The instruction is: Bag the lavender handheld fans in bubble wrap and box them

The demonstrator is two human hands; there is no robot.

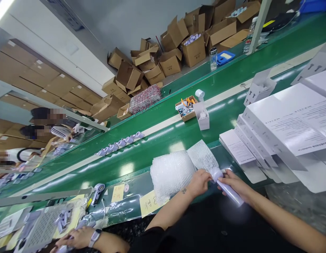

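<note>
A lavender handheld fan (231,194) is held close in front of my body, its round head up and its handle slanting down to the right. My right hand (235,182) is closed around the fan just below the head. My left hand (199,182) has its fingers pinched at the left edge of the head; whether they grip the fan or a thin wrapping on it is hard to see. Just beyond my left hand lies a thick stack of bubble wrap (173,172), with one loose sheet (203,154) reaching towards the fan.
White printed boxes (292,119) stand stacked on the right. A green conveyor (157,140) crosses ahead, carrying a row of lavender fans (121,143) and a small parts carton (188,117). At lower left, a co-worker's watch-wearing hand (82,237) works beside another fan (98,194).
</note>
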